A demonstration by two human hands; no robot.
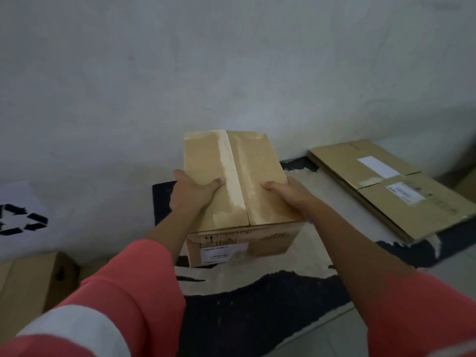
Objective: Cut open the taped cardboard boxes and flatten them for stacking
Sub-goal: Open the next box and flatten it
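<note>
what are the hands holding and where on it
Both hold the taped cardboard box: left hand on its left top edge, right hand on its right top edge, thumbs lying on top.

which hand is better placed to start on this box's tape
Left, slightly: the left hand has its thumb by the tape strip on the taped box; the right hand keeps its thumb further off. Both grip the box; no cutter shows.

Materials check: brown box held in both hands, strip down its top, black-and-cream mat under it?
Brown taped box: matte cardboard, creased fold edges. Pale strip along its top seam: glossy tape, probably plastic; it shines. Black-and-cream mat: seems textile pile, fuzzy ragged pattern edges; blur leaves it open.
</note>
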